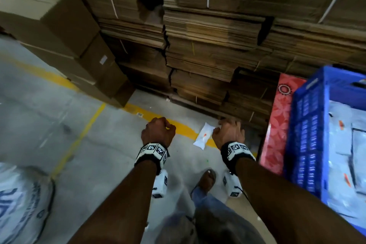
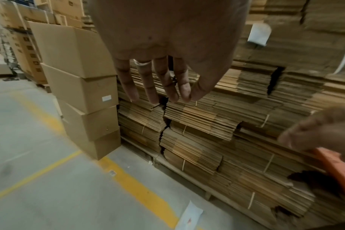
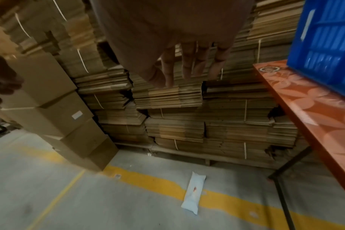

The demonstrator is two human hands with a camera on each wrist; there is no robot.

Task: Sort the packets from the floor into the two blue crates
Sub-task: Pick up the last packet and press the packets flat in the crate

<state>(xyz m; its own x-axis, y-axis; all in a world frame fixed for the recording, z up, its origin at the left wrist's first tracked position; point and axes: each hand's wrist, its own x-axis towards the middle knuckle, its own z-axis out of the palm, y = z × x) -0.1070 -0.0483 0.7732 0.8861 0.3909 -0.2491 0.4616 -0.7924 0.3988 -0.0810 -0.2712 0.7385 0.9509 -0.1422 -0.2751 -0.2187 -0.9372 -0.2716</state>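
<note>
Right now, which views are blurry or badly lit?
Head view: dim, motion-smeared at the edges, blue crate streaked; packet still readable. Left wrist view: right hand and floor blurred, strong wide-angle bending. Right wrist view: sharpest on the packet; left edge smeared.

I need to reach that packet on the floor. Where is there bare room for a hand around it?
Bare concrete floor lies left of and in front of the packet. It is crowded behind: the stacked flat cardboard; the table leg stands to its right.
</note>
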